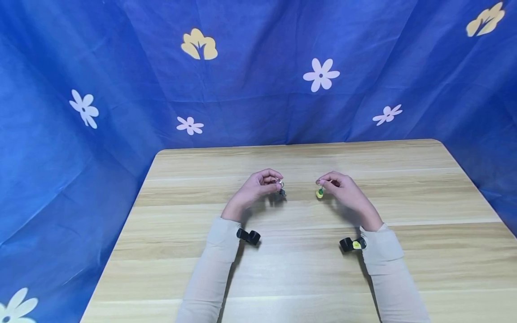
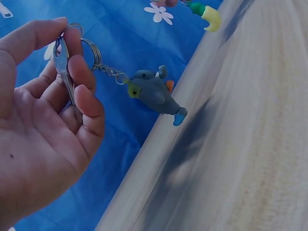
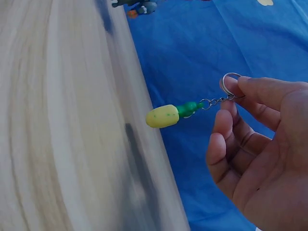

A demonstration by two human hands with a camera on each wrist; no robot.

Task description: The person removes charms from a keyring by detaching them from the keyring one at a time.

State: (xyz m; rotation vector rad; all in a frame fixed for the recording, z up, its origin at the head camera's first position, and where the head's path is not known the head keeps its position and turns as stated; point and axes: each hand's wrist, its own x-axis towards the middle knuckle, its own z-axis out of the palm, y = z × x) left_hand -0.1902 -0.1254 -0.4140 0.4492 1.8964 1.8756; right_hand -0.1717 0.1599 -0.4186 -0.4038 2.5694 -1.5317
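Observation:
My left hand (image 1: 258, 185) pinches a split ring at the fingertips, with a silver key (image 2: 62, 60) lying against the curled fingers. From the ring a short chain leads to a grey figure charm (image 2: 153, 94) with a blue tip and a yellowish-green end, dangling above the table. Opposite it, my right hand (image 1: 342, 187) holds a second keychain by its metal ring (image 3: 230, 83), between thumb and index finger. Its yellow charm (image 3: 162, 116) with a green top hangs from a short chain. A gap separates the two hands in the head view.
Both hands are over a light wood-grain table (image 1: 307, 278). A blue curtain (image 1: 258, 89) with white flowers and yellow tree shapes stands behind and beside it. Black wrist cameras are strapped over the light sleeves (image 1: 218, 260).

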